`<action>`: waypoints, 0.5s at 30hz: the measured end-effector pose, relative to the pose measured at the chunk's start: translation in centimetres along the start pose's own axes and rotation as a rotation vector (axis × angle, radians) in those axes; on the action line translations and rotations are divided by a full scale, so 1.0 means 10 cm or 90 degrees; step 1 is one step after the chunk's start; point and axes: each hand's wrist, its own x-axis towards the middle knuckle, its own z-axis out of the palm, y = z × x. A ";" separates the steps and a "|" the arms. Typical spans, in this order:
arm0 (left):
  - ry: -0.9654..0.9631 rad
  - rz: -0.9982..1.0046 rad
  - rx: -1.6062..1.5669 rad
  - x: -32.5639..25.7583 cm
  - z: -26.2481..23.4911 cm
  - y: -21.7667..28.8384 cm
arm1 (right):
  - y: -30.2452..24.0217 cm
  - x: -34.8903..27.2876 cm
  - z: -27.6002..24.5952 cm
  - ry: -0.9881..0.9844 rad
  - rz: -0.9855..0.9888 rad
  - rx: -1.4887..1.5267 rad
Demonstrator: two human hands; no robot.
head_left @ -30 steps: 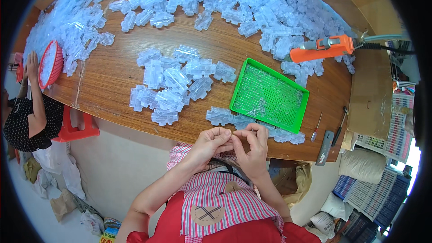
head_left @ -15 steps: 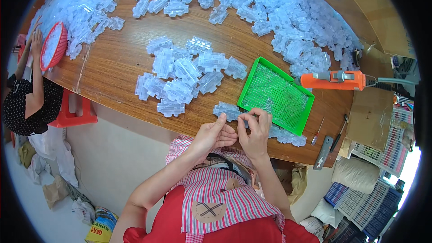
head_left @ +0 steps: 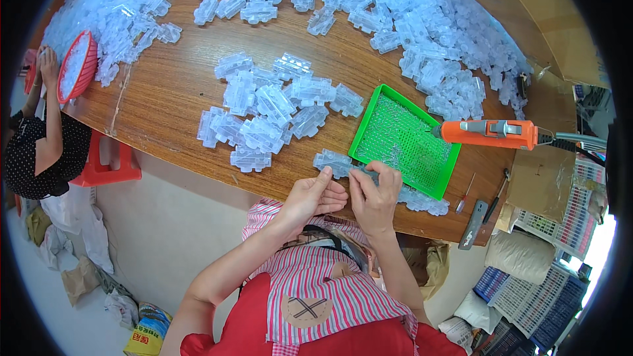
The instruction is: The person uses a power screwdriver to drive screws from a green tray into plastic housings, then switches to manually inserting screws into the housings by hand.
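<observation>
My left hand (head_left: 312, 199) is cupped at the table's near edge, thumb raised apart from the half-curled fingers. Its thumb tip meets the near side of a clear plastic casing (head_left: 331, 162), and nothing shows between thumb and fingers. Over the right end of that casing, my right hand (head_left: 377, 199) has thumb and forefinger pinched together. Whatever is in the pinch is too small or hidden to tell. Just beyond the right hand lies a green tray (head_left: 450, 166) holding many small metal screws (head_left: 389, 122). More clear casings (head_left: 424, 202) lie to its right, partly behind the tray's near edge.
An orange power screwdriver (head_left: 489, 134) hangs over the tray's right side. Clear casings form a small heap (head_left: 267, 109) mid-table and large piles (head_left: 422, 39) behind. A screwdriver (head_left: 465, 192) and grey tool (head_left: 471, 224) lie right. A co-worker (head_left: 46, 142) sits left beside a red basket (head_left: 80, 69).
My right hand has shifted slightly to the right, still pinched. The orange power screwdriver has swung a little nearer. The co-worker's hands have moved away from the basket. My left hand stays put.
</observation>
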 end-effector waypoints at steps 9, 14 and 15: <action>-0.144 -0.046 -0.184 -0.19 0.11 0.21 | -0.25 0.03 -0.33 0.001 0.130 0.199; -0.255 -0.048 -0.250 -0.17 0.09 0.20 | -0.40 0.05 -0.39 -0.061 0.062 0.193; -0.262 -0.045 -0.266 -0.16 0.11 0.19 | -0.39 0.05 -0.38 -0.056 0.055 0.172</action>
